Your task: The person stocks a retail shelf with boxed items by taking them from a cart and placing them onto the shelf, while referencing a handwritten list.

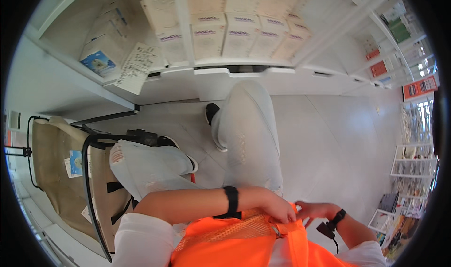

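My left hand (281, 209) reaches across my lap, its fingers closed on the edge of the orange mesh vest (235, 241) I wear. From the other side my right hand (314, 210) meets it at the same hem, thumb and fingers bent against the cloth; its grip is partly hidden. A zipper runs down the vest below the left hand. Black bands circle both wrists, and a small black box (326, 230) with a cable hangs at the right one.
At my left stands a beige fabric cart (61, 173) with a black frame, a small blue-and-white box (75, 163) inside. White shelves ahead hold several cartons (242, 34); a handwritten sheet (137, 69) hangs over the shelf edge. Display racks (413, 161) line the right side.
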Motion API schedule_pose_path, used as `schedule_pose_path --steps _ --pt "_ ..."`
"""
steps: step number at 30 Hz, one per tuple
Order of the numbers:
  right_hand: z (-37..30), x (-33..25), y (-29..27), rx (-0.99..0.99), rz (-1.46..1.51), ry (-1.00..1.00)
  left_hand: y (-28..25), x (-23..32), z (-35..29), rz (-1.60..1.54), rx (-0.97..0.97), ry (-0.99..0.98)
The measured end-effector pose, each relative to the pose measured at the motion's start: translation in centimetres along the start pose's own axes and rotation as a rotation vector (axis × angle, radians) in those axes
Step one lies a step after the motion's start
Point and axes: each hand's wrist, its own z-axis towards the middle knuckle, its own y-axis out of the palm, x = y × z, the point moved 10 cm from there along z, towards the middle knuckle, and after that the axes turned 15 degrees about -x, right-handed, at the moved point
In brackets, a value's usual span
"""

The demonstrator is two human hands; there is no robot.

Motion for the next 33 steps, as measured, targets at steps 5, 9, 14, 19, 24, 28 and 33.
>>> schedule_pose_path --steps 5,9,14,19,24,28,33 --pt "0.8 2.9 1.7 -0.181 0.037 0.049 0.2 1.9 1.8 0.038 -0.289 -0.030" --pt "1.6 3.5 1.1 -0.321 0.085 0.156 -2.2 -2.3 4.1 -0.047 -0.339 -0.185" --pt "1.7 -2.6 -1.0 -0.179 -0.321 0.395 -4.8 2.7 -7.7 0.334 0.068 -0.275" --pt "1.4 -12.8 -3.8 0.026 -0.737 0.351 0.7 7.6 -26.1 0.433 0.997 -0.502" --pt "-5.7 -31.1 3.6 0.197 -1.065 -0.346 16.9 14.6 -39.2 0.261 1.699 -0.286" --pt "-6.5 -42.4 14.0 0.218 -1.336 -0.782 30.4 12.2 -48.9 -0.050 2.150 -0.462" --pt "-2.1 -50.4 23.3 -0.032 -1.505 -0.904 42.6 2.3 -57.9 -0.618 2.289 -0.462"
